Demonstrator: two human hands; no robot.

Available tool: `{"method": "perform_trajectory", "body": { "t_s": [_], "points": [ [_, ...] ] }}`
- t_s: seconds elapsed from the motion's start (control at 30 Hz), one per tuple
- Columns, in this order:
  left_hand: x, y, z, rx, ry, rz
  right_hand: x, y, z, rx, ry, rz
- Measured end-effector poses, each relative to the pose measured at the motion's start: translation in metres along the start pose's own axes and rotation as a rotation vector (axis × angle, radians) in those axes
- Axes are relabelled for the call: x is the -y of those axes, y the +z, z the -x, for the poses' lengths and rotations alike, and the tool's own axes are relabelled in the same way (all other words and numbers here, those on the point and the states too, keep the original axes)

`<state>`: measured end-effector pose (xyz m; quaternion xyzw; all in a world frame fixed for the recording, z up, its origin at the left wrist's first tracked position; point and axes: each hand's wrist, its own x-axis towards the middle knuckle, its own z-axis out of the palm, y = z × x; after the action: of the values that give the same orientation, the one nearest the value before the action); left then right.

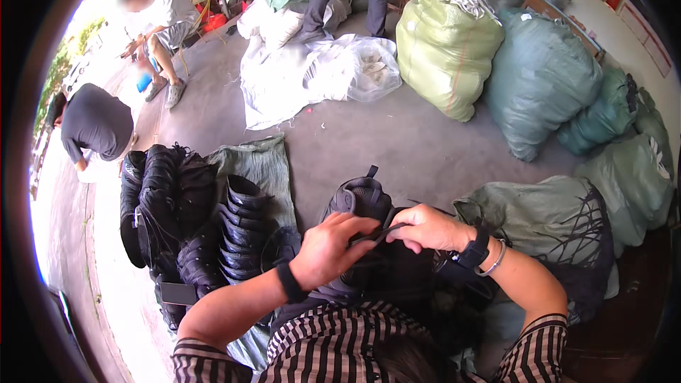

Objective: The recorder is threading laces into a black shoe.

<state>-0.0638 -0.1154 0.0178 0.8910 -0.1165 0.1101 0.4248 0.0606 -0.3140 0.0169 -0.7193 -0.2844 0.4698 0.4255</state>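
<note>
My left hand [332, 247] and my right hand [431, 230] meet in front of my body, each pinching a thin dark strip [385, 232] that looks like a shoelace. Just beyond them a black shoe upper [365, 197] with a pull loop at its top points away from me. Its lower part is hidden behind my hands. More dark material lies in my lap, too dim to make out. To the left lie rows of nested black shoe uppers [167, 195] with laces and a stack of curved black pieces [245, 223].
A green woven sack [514, 202] with dark laces [585, 234] spread over it lies on my right. Stuffed sacks [450, 50] line the far right. White sheeting [284, 85] covers floor ahead, where a person stands. Two people sit or crouch at left. A phone-like rectangle [179, 293] rests on the uppers.
</note>
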Motion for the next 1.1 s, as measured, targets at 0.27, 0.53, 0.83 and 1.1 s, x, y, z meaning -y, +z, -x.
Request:
{"method": "perform_trajectory", "body": {
  "t_s": [0.27, 0.53, 0.83, 1.1],
  "points": [
    [0.016, 0.008, 0.11, -0.023, -0.453, -0.09, -0.023, 0.034, 0.011, 0.162, 0.221, 0.328],
    [0.029, -0.019, 0.13, 0.074, -0.357, -0.105, -0.053, 0.047, 0.018, -0.224, 0.171, -0.666],
    [0.046, -0.014, 0.057, -0.027, 0.253, -0.591, -0.044, 0.051, 0.007, -0.084, 0.271, -0.435],
    [0.052, 0.013, 0.064, -0.36, -0.481, 0.679, -0.044, 0.056, 0.017, -0.048, 0.135, -0.542]
  ]
}}
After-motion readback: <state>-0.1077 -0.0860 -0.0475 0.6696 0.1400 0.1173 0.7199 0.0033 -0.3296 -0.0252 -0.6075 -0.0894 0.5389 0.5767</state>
